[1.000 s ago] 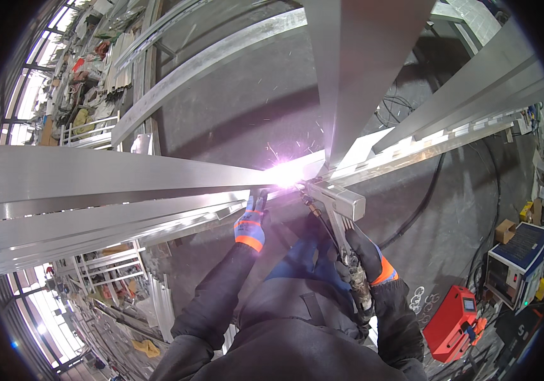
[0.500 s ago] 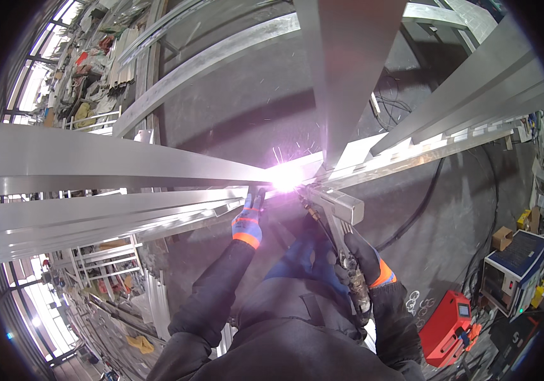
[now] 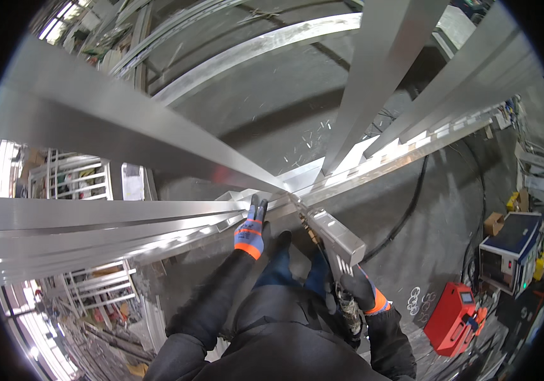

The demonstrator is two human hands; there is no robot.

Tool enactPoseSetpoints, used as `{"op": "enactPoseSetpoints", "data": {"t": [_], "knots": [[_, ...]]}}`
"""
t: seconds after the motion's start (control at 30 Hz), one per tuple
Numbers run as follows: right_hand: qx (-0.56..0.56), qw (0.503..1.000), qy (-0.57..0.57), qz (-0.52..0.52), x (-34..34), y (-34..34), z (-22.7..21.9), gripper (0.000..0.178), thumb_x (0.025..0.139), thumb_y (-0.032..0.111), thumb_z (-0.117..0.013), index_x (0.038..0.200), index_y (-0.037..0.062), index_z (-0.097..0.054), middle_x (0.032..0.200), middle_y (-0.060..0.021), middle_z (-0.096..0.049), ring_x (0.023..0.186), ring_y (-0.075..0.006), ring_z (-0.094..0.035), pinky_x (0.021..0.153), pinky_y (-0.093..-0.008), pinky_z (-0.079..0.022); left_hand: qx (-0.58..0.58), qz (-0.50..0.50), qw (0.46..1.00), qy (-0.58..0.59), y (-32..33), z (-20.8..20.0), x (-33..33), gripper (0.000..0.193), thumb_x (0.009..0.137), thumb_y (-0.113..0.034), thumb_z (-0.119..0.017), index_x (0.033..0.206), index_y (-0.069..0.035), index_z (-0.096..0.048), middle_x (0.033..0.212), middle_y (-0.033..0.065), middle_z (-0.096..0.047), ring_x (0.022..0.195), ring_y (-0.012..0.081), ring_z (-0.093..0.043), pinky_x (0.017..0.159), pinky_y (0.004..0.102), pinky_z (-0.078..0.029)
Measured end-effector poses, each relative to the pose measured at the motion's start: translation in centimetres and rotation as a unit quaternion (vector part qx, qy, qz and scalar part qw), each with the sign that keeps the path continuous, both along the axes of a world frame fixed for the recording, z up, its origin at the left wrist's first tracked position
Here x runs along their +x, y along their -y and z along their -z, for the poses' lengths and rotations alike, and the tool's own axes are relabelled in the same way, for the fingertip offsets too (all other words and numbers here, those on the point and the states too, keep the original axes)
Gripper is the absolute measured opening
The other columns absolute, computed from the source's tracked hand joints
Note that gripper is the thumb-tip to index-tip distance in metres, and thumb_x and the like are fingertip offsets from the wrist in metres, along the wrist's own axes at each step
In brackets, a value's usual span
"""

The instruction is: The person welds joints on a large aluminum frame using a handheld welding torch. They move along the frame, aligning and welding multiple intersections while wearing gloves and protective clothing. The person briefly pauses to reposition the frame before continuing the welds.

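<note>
Our right grip, in a dark glove with an orange cuff, is closed round the rear of a hand-held torch, whose boxy silver head slants forward and left of that grip. The torch's thin tip ends at the foot of a tall metal bar, ahead of both grips and between them. Our left grip, in a blue-grey glove banded with orange, is stretched out rather than curled, its dark fingertips at the metal just left of the tip; we cannot quite tell whether they press on it or only lie close.

Left of that grip, flat-sided bars run side by side toward the rim of our view. Ahead and to the right of the right grip, a pale rail carries on, with a second upright rising along it and further bars fanning out. Beyond both grips, a curved beam crosses above the grey floor.

Right of the right grip, a black cable bends over the floor; farther out we see a red machine, a blue-topped unit and a cardboard box. Well left of the left grip stand slatted frames.
</note>
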State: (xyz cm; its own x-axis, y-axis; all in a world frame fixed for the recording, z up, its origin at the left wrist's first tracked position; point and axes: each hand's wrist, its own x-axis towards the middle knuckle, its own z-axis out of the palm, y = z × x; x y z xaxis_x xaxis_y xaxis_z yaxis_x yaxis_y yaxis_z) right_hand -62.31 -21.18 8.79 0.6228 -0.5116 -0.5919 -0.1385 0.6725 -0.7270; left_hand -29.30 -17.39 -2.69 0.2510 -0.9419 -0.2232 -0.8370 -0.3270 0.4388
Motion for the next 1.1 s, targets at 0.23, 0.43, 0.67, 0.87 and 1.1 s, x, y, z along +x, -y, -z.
{"op": "enactPoseSetpoints", "data": {"t": [0.23, 0.43, 0.67, 0.87, 1.1], "knots": [[-0.217, 0.976, 0.017, 0.029, 9.7, -5.7, -3.4, 0.054, 0.101, 0.016, -0.063, 0.150, 0.0020, -0.045, 0.130, -0.0143, -0.062, 0.112, -0.0274, -0.062, 0.104, -0.0386, -0.045, -0.022, 0.084, 0.996, -0.037, -0.5, 1.1, 2.9, 0.076, 0.093, -0.009, -0.061, 0.162, -0.017, -0.030, 0.172, 0.0145, -0.021, 0.122, 0.0438, -0.061, 0.099, 0.0490, -0.053], [-0.170, 0.982, -0.066, 0.043, 16.4, -7.1, -5.3, 0.063, 0.099, 0.019, -0.063, 0.154, -0.0003, -0.039, 0.137, -0.0194, -0.061, 0.126, -0.0290, -0.059, 0.107, -0.0392, -0.045, -0.043, 0.093, 0.971, -0.214, -0.2, 5.7, 4.4, 0.080, 0.090, 0.005, -0.048, 0.164, -0.015, -0.026, 0.174, 0.0130, -0.011, 0.137, 0.0379, -0.052, 0.107, 0.0433, -0.051], [-0.325, 0.932, -0.159, 0.025, 19.3, -8.0, -3.1, 0.063, 0.098, 0.023, -0.070, 0.151, 0.0029, -0.043, 0.131, -0.0202, -0.066, 0.119, -0.0285, -0.065, 0.099, -0.0397, -0.051, 0.040, 0.019, 0.966, -0.253, -0.7, 6.9, 4.5, 0.072, 0.101, -0.022, -0.051, 0.166, -0.018, -0.021, 0.161, 0.0148, -0.042, 0.126, 0.0384, -0.061, 0.100, 0.0448, -0.052], [-0.333, 0.929, -0.158, 0.028, 19.8, -8.2, -2.7, 0.063, 0.097, 0.024, -0.070, 0.151, 0.0036, -0.043, 0.123, -0.0183, -0.070, 0.106, -0.0271, -0.070, 0.089, -0.0400, -0.054, -0.041, 0.010, 0.954, -0.296, -1.0, 6.1, 4.4, 0.086, 0.099, -0.011, -0.057, 0.169, -0.020, -0.008, 0.149, 0.0090, -0.060, 0.113, 0.0296, -0.069, 0.086, 0.0382, -0.054], [-0.434, 0.887, -0.151, 0.038, 20.3, -8.3, -2.1, 0.058, 0.097, 0.022, -0.068, 0.147, 0.0046, -0.046, 0.111, -0.0225, -0.071, 0.097, -0.0361, -0.073, 0.084, -0.0423, -0.055, -0.038, 0.032, 0.980, -0.194, -1.4, 8.4, 4.9, 0.090, 0.094, -0.025, -0.066, 0.168, -0.020, -0.015, 0.141, 0.0122, -0.065, 0.109, 0.0323, -0.070, 0.086, 0.0437, -0.054]]}}
